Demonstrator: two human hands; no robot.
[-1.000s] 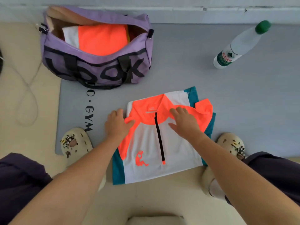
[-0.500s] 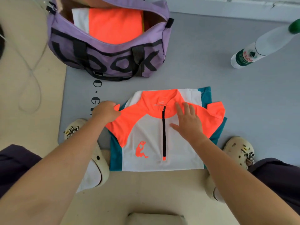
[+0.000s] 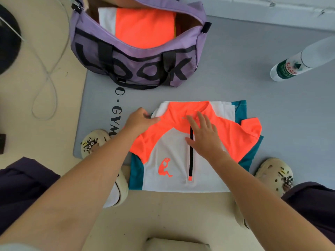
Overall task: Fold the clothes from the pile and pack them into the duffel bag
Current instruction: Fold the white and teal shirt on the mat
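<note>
While you press the top flat, these are the notes, biggest thing first:

Mat: grey gym mat (image 3: 235,84) on a beige floor (image 3: 27,105), pale wall along the far edge; everything for the job sits on it.
Duffel bag: purple duffel bag (image 3: 137,64) at the mat's far-left corner, zip open, an orange/white folded top (image 3: 145,28) already inside.
Shirt: orange/white/teal zip shirt (image 3: 166,151) at the mat's near edge, between your clogs; hem hangs just off the mat.
Change: your left hand (image 3: 139,120) has gone from lying flat to gripping the shirt's left shoulder at the fold; right hand (image 3: 203,136) has slid inward, now flat w/ fingers spread over the zip, holding nothing.
Meaning: prob. tucking the left side in; right sleeve still sticks out, so fold's not done, packing next.
Bottle: water bottle (image 3: 293,64) at the mat's far-right edge, well apart.
Cable: thin looped cable (image 3: 47,78) on the floor left of the mat.
</note>
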